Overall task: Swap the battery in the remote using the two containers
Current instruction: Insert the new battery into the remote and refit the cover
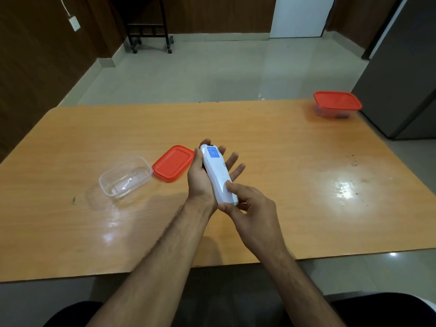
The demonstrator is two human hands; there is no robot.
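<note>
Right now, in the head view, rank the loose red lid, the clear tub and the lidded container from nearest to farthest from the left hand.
1. Red lid: just left of the left hand, which holds the remote.
2. Clear tub: farther left, beyond the lid.
3. Lidded container: far right corner of the table.

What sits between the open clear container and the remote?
The loose red rectangular plastic lid lies flat between the empty clear plastic container and the white remote, per the head view.
</note>
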